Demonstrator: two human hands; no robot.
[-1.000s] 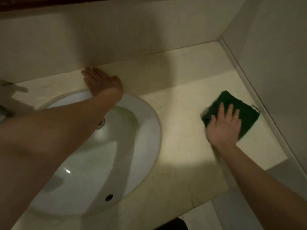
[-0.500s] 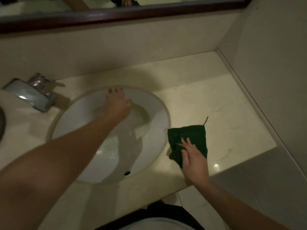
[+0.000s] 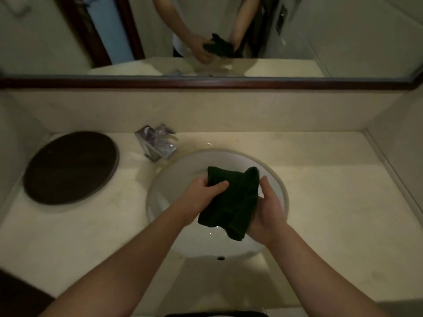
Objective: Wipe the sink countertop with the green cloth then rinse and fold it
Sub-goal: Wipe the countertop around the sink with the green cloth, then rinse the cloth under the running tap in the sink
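Left grip [image 3: 201, 191] and right grip [image 3: 267, 216] both clutch the green cloth [image 3: 231, 202], bunched above the sink basin [image 3: 174, 179], just short of the tap [image 3: 158, 143]. Wiping of the worktop [image 3: 332, 202] looks done, though dim light hides any streaks. No water visibly running, so the rinse and the fold both remain, by my read.

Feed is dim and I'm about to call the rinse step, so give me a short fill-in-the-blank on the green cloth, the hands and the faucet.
1. Counting the left hand and the right hand, the crumpled dark green cloth is gripped by ____ hands.
2. The cloth hangs over the white round ____, not the beige stone countertop.
3. The chrome faucet stands far-____ of the cloth, right of a dark round tray.
Missing words: two; sink; left.
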